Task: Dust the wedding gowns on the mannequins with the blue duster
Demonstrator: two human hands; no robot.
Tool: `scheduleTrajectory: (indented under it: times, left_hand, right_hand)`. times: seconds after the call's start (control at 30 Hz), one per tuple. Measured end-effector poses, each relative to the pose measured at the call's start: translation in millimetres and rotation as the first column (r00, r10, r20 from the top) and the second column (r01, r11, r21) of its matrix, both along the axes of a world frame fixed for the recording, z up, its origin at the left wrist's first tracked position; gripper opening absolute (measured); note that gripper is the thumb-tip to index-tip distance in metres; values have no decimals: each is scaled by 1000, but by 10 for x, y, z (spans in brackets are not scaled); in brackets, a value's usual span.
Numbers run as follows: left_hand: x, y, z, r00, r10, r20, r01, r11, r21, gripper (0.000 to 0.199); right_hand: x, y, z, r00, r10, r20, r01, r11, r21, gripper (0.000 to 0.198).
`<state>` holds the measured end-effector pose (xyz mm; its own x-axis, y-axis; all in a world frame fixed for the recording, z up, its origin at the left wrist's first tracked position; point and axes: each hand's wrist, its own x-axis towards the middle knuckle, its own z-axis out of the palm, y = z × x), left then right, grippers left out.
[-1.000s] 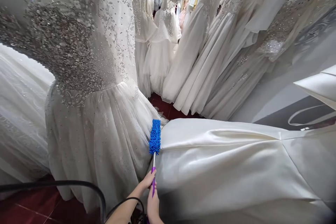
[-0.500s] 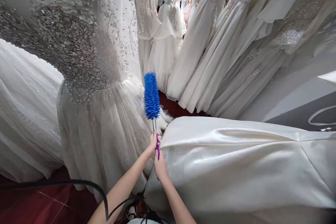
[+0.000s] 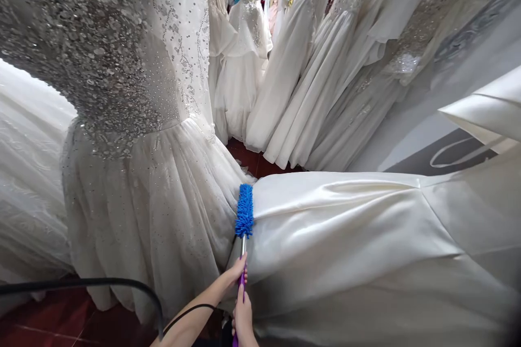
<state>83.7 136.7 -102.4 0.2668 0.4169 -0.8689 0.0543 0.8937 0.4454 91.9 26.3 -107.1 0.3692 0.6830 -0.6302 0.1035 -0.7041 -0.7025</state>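
Both my hands grip the purple handle of a blue duster (image 3: pixel 245 211) with a fluffy microfibre head. My left hand (image 3: pixel 238 269) is wrapped round the upper handle, just below the metal shaft. Lower down, my right hand (image 3: pixel 243 314) closes on the same handle. The duster's head lies between a beaded wedding dress (image 3: pixel 163 190) on the left and a smooth satin wedding dress (image 3: pixel 345 227) on the right. It appears to touch the satin skirt's edge, though contact is hard to judge.
Several more white gowns (image 3: pixel 301 76) hang along the back and right. A black cable (image 3: pixel 122 282) curves across the lower left, over my left arm. Dark red tiled floor (image 3: pixel 52 320) shows at the lower left. A grey and white panel (image 3: pixel 439 157) stands at the right.
The duster and both hands have moved down and nearer to me, its head now lower beside the satin skirt. The view has shifted right, showing more of the satin dress.
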Motion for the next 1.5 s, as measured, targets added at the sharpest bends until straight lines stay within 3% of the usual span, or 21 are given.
scheduleTrajectory:
  times: [0.1,0.2,0.3,0.43,0.5,0.6,0.73,0.9,1.0,1.07,1.13,1.23,1.3,1.4,1.5]
  left_hand:
    - [-23,-251,149,992,-88,94,83,995,64,49]
    - [-242,-485,509,939,-204,277,134,958,252,53]
    - [-711,-650,976,887,-289,361,132,907,400,49]
    - [-1487,-603,1396,885,-255,389,11,848,530,43]
    - [-1819,-464,1424,911,-144,387,-75,864,498,45]
    - [-2178,-267,1279,925,24,379,-173,916,362,48]
    - [-2416,-326,989,913,90,397,-215,935,281,43]
    - [-2447,-686,700,900,133,415,-207,969,138,30]
    - [-2395,-813,528,890,207,405,-249,967,54,26]
    - [-2359,-852,433,860,312,403,-331,943,-24,24]
    - [-2344,-862,396,819,419,391,-420,903,-89,22]
    - [-2394,-798,529,770,499,397,-514,854,-78,22]
    - [-2491,-662,758,780,478,405,-530,848,21,25]
    - [-2723,-278,1226,851,378,366,-490,822,290,33]
    - [-2992,248,1654,860,370,352,-510,673,535,36]
  right_hand:
    - [-161,-323,71,967,-192,165,180,980,82,74]
    - [-406,-583,206,911,-297,287,221,938,268,71]
    - [-683,-719,354,871,-306,384,141,905,402,68]
    - [-1032,-600,637,849,-123,513,-159,868,471,52]
    - [-1220,-441,791,835,28,550,-312,847,430,44]
    - [-1512,-240,914,807,210,553,-429,851,303,41]
    - [-1700,-287,790,772,304,558,-481,853,201,48]
    - [-1381,-600,446,713,420,561,-570,814,115,54]
    - [-1077,-643,297,675,431,599,-612,781,127,54]
    - [-917,-582,297,634,441,635,-659,738,145,49]
    - [-813,-465,400,545,493,678,-734,671,103,43]
    - [-770,-205,703,370,555,745,-835,550,5,38]
    - [-831,10,951,319,540,779,-866,500,8,36]
    - [-1094,359,1338,414,484,771,-845,519,127,36]
    - [-1533,681,1680,627,429,650,-738,595,318,36]
